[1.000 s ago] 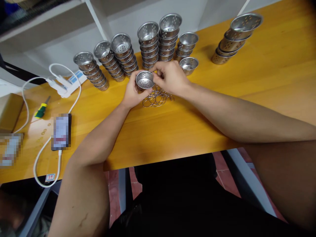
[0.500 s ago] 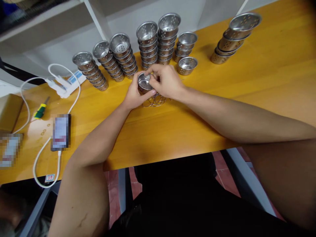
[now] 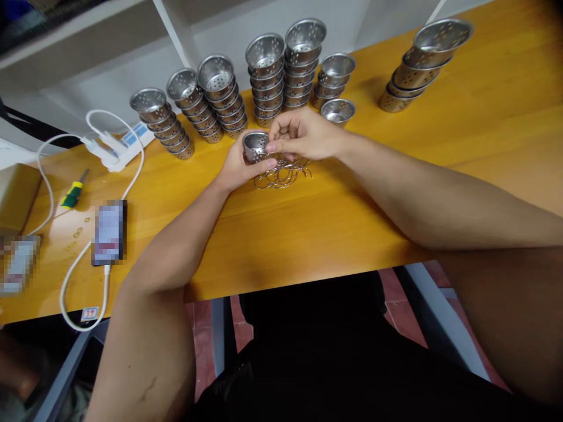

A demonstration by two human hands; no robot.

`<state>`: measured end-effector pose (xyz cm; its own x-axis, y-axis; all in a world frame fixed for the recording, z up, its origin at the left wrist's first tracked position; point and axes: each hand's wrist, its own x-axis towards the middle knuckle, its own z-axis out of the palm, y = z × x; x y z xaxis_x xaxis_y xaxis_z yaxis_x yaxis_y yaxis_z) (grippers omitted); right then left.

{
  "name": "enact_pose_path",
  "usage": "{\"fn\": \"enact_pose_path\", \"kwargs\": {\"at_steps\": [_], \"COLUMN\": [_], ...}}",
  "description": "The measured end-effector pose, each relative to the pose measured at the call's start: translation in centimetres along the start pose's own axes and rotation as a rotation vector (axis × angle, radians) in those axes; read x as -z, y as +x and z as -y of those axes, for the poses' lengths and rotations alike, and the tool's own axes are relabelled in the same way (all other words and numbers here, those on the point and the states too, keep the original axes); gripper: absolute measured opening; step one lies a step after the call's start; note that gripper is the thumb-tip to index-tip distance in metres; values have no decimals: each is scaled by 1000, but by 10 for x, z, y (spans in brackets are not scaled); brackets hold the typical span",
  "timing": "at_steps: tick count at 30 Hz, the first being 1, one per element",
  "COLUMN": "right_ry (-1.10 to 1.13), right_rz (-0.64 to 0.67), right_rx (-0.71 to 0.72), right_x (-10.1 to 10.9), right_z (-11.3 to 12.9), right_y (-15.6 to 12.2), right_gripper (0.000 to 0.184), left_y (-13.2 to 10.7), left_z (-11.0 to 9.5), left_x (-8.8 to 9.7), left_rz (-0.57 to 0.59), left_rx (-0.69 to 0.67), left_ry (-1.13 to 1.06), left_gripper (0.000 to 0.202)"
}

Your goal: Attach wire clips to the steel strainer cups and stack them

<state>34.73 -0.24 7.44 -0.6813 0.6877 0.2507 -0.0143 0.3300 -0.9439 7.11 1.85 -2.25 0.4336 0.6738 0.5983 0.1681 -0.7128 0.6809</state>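
Note:
My left hand [image 3: 237, 170] cups a small perforated steel cup [image 3: 254, 146] from below and the side, just above the yellow table [image 3: 308, 223]. My right hand [image 3: 303, 133] is closed at the cup's right rim, its fingertips pinched together on something thin I cannot make out. Right under both hands lies a loose heap of wire rings [image 3: 281, 174] on the table. Behind the hands stand several stacks of the same steel cups [image 3: 264, 82].
A single cup [image 3: 338, 111] sits just behind my right hand. Another leaning stack of cups [image 3: 417, 67] is at the far right. At the left lie a white power strip with cable [image 3: 115, 149], a green-handled screwdriver [image 3: 73, 194] and a phone [image 3: 108, 232].
The cup has been tilted and shifted slightly in my left hand. My right hand moved over its rim and back to its right side, uncovering more of the wire rings.

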Motion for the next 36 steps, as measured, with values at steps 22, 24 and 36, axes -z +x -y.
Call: {"fn": "enact_pose_path", "kwargs": {"at_steps": [22, 24, 36], "right_ry": [-110, -118, -119], "right_rz": [-184, -188, -156], "right_rx": [-37, -33, 7], "right_x": [-19, -19, -18], "right_z": [19, 19, 12], "right_y": [3, 3, 3], "right_gripper": [89, 89, 85], "left_y": [4, 3, -2], "left_z": [-8, -7, 5], "left_x": [-2, -2, -2], "left_rz": [-46, -46, -23], "left_rx": [-29, -42, -29], "left_ry": [64, 60, 54], "left_gripper": [95, 95, 97]}}
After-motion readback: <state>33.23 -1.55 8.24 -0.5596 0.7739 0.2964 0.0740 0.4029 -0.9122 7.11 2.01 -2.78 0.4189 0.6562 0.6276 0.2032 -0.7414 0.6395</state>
